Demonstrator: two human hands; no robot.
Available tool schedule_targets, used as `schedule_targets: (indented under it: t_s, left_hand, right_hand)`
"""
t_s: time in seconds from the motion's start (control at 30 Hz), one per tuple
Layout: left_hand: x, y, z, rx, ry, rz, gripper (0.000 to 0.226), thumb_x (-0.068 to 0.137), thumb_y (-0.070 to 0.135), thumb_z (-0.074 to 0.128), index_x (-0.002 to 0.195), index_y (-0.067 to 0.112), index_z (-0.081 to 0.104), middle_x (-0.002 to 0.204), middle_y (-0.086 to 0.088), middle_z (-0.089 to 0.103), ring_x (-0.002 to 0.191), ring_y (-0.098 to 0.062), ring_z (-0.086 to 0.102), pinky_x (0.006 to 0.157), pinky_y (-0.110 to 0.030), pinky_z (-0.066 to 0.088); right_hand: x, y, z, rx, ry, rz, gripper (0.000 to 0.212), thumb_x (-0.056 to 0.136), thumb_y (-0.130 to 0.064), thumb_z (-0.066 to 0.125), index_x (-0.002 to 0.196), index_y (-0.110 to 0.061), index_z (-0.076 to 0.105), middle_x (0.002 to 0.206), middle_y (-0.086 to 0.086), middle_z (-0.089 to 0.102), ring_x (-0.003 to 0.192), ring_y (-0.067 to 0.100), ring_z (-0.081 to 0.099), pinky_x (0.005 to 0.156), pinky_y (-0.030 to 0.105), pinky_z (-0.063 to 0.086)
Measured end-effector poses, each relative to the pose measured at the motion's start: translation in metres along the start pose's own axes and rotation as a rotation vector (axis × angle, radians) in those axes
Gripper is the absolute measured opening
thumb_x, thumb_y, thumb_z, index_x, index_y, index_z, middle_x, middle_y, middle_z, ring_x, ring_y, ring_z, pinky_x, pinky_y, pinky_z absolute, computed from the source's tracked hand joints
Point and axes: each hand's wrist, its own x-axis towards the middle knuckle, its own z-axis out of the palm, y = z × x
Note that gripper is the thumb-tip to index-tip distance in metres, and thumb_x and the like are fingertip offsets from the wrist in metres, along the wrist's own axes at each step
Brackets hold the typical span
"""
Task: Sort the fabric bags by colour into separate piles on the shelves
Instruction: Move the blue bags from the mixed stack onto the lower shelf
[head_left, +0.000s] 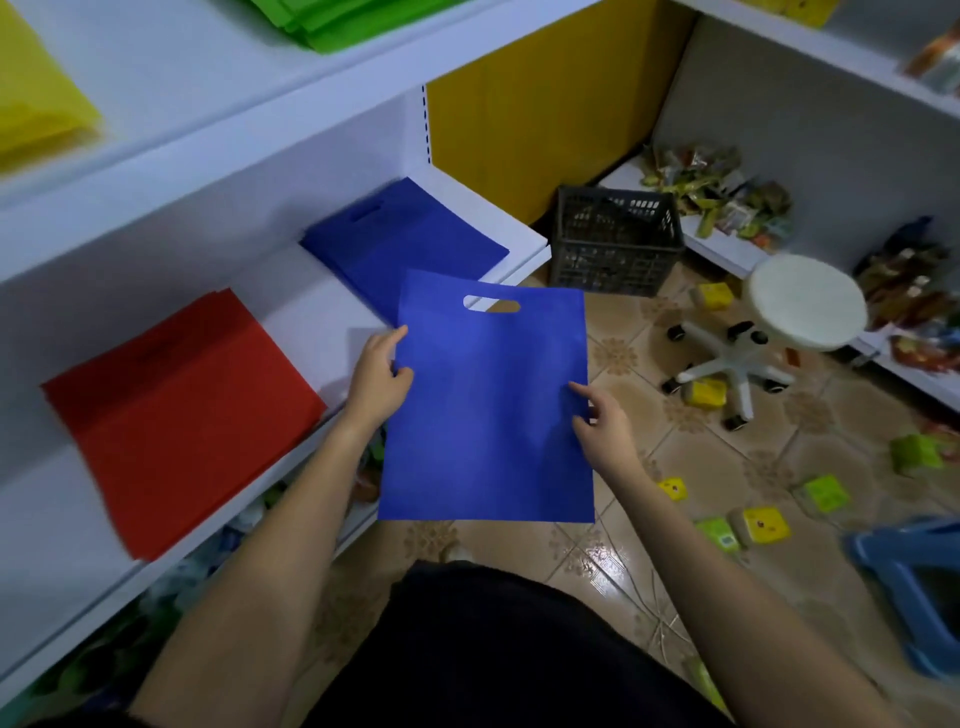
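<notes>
I hold a flat blue fabric bag (488, 400) with a cut-out handle in front of me, just off the shelf edge. My left hand (376, 376) pinches its left edge and my right hand (597, 421) pinches its right edge. On the middle white shelf (322, 322) lies a blue bag pile (400, 244) just behind the held bag, and a red bag pile (182, 415) to its left. The shelf above carries a yellow pile (36, 98) at far left and a green pile (337, 21).
A dark plastic crate (618, 241) stands on the tiled floor at the shelf corner. A white rolling stool (769, 322), small yellow and green boxes (763, 525) and a blue plastic stool (914, 582) occupy the floor at right. Snack packets fill the low right shelf (722, 244).
</notes>
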Motion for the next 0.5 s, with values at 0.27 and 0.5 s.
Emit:
schedule_targets:
  t_s: [0.27,0.5]
  left_hand:
    - [0.060,-0.022,0.017,0.015,-0.051,-0.129,0.056,0.087,-0.007,0.046,0.141,0.002,0.031,0.141,-0.017,0.033,0.122,-0.027,0.042,0.086,-0.013,0.031]
    - [0.114,-0.029,0.012,-0.011,0.115,-0.253,0.055,0.088,-0.006,0.046,0.140,0.004,0.033,0.142,-0.015,0.032,0.126,-0.027,0.039,0.103,-0.033,0.037]
  right_hand:
    - [0.081,-0.016,0.005,-0.221,-0.112,-0.073,0.042,0.091,0.000,0.043,0.131,-0.011,0.050,0.133,0.006,0.050,0.117,0.021,0.048,0.091,0.025,0.039]
    - [0.200,-0.047,0.009,-0.300,-0.263,-0.243,0.045,0.090,0.003,0.040,0.132,-0.011,0.049,0.134,0.007,0.048,0.114,0.022,0.049,0.084,0.024,0.038]
